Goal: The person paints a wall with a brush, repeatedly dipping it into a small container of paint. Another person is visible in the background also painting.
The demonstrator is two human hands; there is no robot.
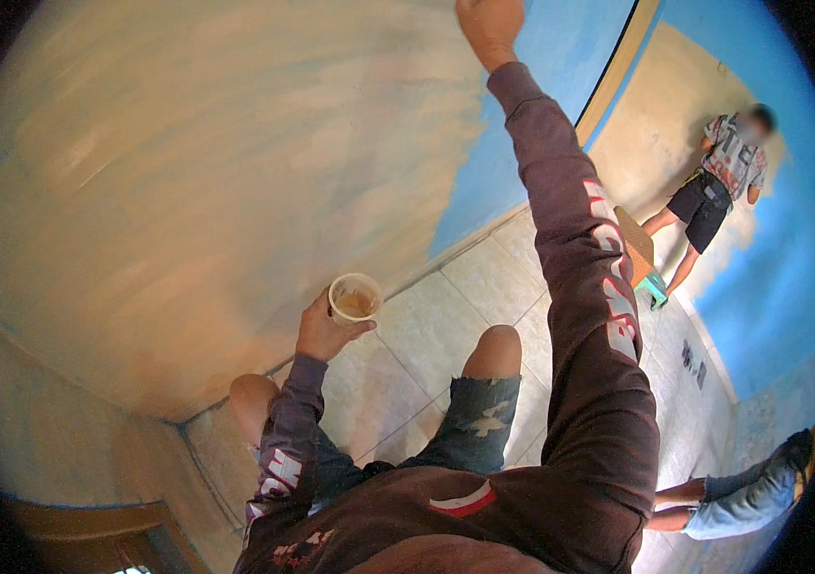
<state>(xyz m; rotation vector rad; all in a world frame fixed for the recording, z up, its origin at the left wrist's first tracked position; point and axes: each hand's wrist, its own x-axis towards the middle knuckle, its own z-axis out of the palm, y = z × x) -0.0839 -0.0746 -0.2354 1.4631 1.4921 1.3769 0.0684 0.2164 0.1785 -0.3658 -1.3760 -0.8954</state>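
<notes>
My left hand [325, 330] grips a white plastic cup [333, 310] with a little tan liquid [354, 305] at its bottom. The cup is held low, close beside the wall. At the top edge of the view my right hand [491, 29] is raised, its fingers curled and partly cut off; whatever it may hold is out of sight. Behind it is the wall [250, 179], streaked with beige paint over most of its face. A blue part of the wall [476, 190] borders the beige with a ragged edge.
Light floor tiles [407, 359] run along the wall's foot. At the far right, a person [719, 179] stands by a beige and blue wall [752, 280], near a brown board [635, 240] and a green stool [653, 288]. Another person's legs [730, 506] show lower right.
</notes>
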